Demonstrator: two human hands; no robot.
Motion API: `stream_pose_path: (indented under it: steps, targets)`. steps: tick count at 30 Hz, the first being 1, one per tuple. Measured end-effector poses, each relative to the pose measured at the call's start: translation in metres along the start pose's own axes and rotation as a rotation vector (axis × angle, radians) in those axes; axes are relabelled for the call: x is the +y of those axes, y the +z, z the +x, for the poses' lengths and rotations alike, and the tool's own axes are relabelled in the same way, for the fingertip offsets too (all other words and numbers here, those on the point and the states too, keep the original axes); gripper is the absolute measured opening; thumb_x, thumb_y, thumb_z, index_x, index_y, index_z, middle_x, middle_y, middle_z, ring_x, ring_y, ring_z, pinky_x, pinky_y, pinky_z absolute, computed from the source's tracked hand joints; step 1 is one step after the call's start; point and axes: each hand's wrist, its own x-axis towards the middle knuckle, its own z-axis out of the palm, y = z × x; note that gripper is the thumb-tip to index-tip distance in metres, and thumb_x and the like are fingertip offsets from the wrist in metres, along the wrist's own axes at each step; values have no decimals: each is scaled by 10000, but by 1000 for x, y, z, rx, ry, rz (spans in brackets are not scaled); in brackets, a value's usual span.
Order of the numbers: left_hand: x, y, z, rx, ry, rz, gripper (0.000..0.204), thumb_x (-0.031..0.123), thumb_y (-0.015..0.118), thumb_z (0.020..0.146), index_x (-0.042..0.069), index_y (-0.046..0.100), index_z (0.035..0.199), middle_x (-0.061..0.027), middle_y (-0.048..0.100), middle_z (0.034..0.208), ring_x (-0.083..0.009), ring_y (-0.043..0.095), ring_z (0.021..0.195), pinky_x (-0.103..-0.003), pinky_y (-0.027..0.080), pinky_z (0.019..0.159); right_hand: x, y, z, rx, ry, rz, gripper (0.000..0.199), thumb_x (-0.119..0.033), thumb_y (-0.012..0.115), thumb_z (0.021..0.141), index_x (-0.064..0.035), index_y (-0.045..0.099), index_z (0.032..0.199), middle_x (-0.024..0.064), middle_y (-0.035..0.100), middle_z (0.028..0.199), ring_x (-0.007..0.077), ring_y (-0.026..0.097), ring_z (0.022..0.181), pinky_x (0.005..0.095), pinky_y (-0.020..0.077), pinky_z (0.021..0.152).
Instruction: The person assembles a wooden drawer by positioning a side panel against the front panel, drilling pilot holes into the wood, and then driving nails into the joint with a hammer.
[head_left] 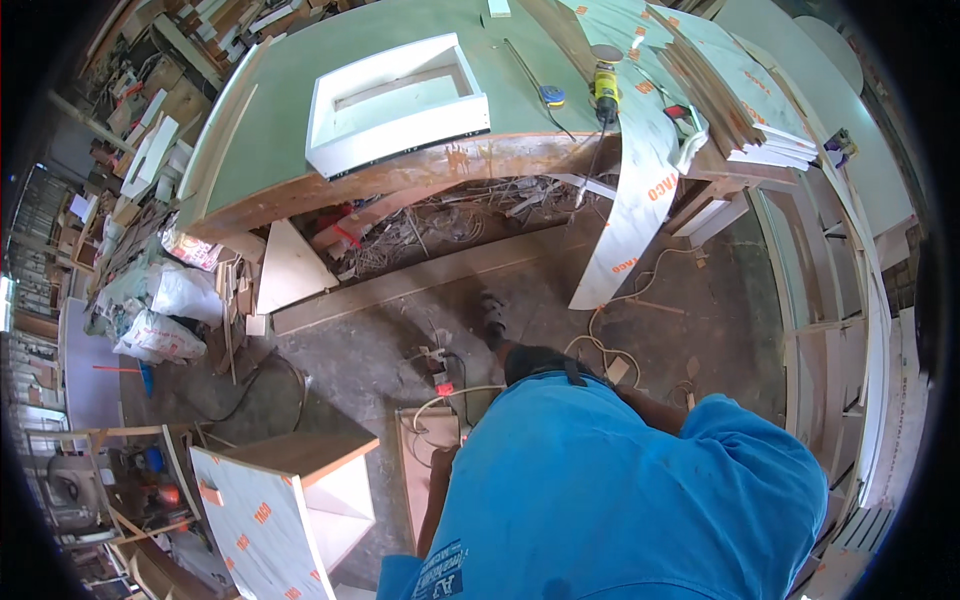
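Evidently, the fingers of our left hand (pixel 441 460) are down low beside our blue shirt (pixel 640 480), too small and shadowed for us to tell whether they pinch anything or merely rest. Our right hand is hidden by our own body, so we cannot tell how its fingers stand. Just to the left of the left fingers, a long brown panel (pixel 416 490) with a pale edge lies on the floor (pixel 350 370); whether they touch it, we cannot say. We judge it stiff and fairly light for its length, perhaps slippery with dust, its corners prone to chipping. We would hold it by both long edges near the middle, so that neither end dips. Just ahead of the fingers a pale hose (pixel 475 390) curves about its far end and could snag; a red plug (pixel 444 389) sits slightly beyond.

Farther left of the fingers stands an open cabinet (pixel 245 520) with marble-patterned facing, probably heavier and best supported underneath. Well ahead of them, the green surface (pixel 260 140) carries a white drawer box (pixel 410 142), likely rigid and light, easiest gripped by opposite walls. Ahead and to their right hangs a marble-patterned sheet (pixel 630 225), probably bendy, near a yellow-green power tool (pixel 606 85).
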Motion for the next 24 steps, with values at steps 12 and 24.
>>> stream_pose_path:
  steps: [12, 24]
  targets:
    - [365, -430, 187, 889, 500, 11, 481, 409, 676, 890, -2, 622, 1134, -251, 611, 1159, -427, 590, 1082, -494, 467, 930, -220, -131, 119, 85, -308, -55, 435, -232, 737, 702, -68, 695, 1102, 202, 712, 1067, 344, 691, 1010, 464, 542, 825]
    - [564, -517, 307, 786, 993, 469, 549, 524, 752, 781, 12, 598, 905, -188, 633, 878, -385, 609, 858, -496, 465, 775, -343, -231, -37, 266, -386, 1359, 346, -42, 791, 703, -9, 684, 1031, 92, 700, 824, 182, 630, 623, 339, 513, 548]
